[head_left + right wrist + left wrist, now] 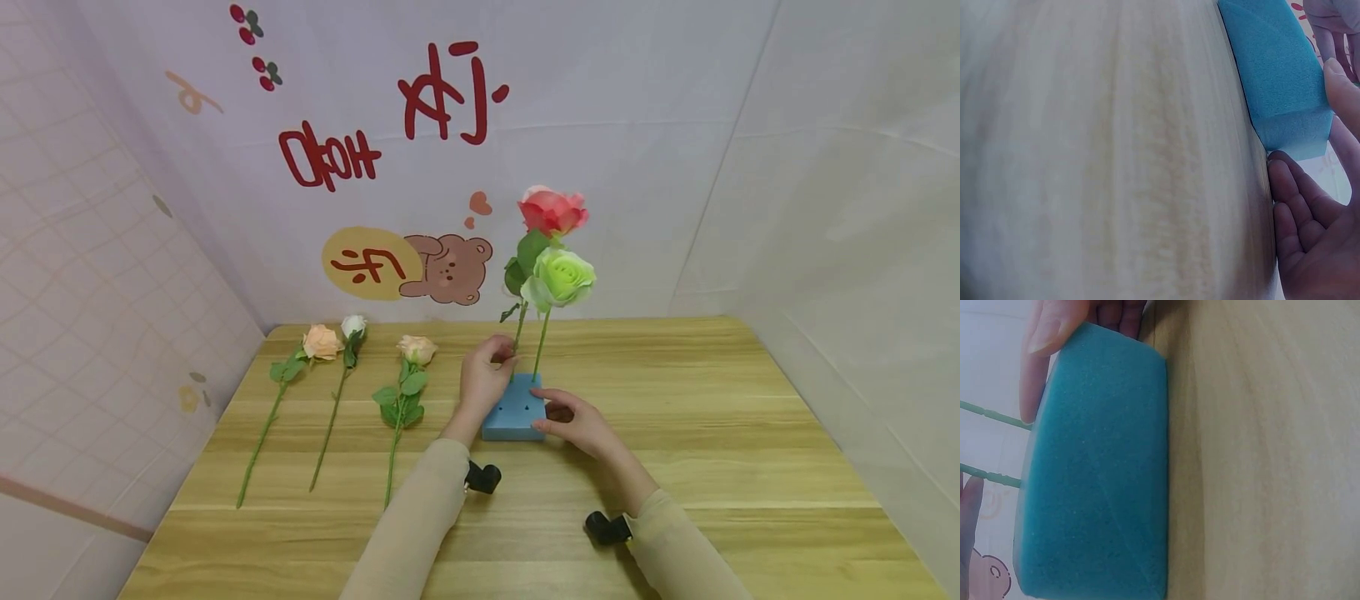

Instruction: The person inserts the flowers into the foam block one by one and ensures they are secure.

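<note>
A blue foam block (517, 408) with small holes in its top sits on the table. Two artificial roses stand upright in it: a pinkish-red rose (553, 211) at the back left and a green rose (562, 279) beside it. My left hand (486, 379) pinches the red rose's stem low down, just above the block; its fingertips also show by a stem (991, 475) in the left wrist view. At the block's right side, my right hand (581, 423) grips it, the thumb (1342, 94) at one edge and a finger on top, the other fingers curled near the tabletop.
Left of the block lie three more roses: a peach rose (322, 342), a white rose (352, 327) and a pale peach leafy rose (417, 350). The wooden table (712, 467) meets a printed cloth wall (622, 125) behind and more cloth at both sides.
</note>
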Available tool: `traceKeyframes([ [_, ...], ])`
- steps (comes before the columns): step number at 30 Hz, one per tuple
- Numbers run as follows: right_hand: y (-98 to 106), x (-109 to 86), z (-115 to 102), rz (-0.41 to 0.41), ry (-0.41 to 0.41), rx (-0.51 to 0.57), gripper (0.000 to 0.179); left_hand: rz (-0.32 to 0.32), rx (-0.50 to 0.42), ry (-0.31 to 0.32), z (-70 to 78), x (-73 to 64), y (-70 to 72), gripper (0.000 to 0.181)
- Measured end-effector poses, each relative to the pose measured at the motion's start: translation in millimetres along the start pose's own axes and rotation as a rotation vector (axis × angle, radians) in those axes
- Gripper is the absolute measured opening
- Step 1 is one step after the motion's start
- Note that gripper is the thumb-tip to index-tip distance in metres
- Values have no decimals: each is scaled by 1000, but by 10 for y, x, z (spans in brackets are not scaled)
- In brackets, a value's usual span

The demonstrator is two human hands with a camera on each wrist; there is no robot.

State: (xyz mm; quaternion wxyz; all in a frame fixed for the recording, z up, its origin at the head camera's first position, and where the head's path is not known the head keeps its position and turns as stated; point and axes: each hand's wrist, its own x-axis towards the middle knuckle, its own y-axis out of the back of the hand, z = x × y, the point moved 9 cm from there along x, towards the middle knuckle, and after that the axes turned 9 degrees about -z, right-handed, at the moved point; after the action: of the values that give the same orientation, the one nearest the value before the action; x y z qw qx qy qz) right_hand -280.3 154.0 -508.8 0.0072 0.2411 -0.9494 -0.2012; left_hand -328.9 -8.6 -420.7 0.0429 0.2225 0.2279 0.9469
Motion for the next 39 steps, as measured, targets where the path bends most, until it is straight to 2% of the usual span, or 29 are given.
traceKeyframes([
  [11, -11, 3, 30, 5, -6, -5, 56, -8, -43, 34, -27, -23, -18, 14],
  [16, -13, 1, 24, 8, 3, 7, 56, -9, -79, 80, -73, -43, -14, 18],
  [21, 3, -3, 28, 13, 4, 5, 55, -9, -114, 98, -108, -88, 44, 24],
  [29, 17, -12, 31, 23, -2, 3, 55, -106, -129, 150, -224, -215, 146, 26],
  [39, 4, -11, 24, 6, -5, 8, 56, -198, -142, 185, -346, -397, 358, 31],
])
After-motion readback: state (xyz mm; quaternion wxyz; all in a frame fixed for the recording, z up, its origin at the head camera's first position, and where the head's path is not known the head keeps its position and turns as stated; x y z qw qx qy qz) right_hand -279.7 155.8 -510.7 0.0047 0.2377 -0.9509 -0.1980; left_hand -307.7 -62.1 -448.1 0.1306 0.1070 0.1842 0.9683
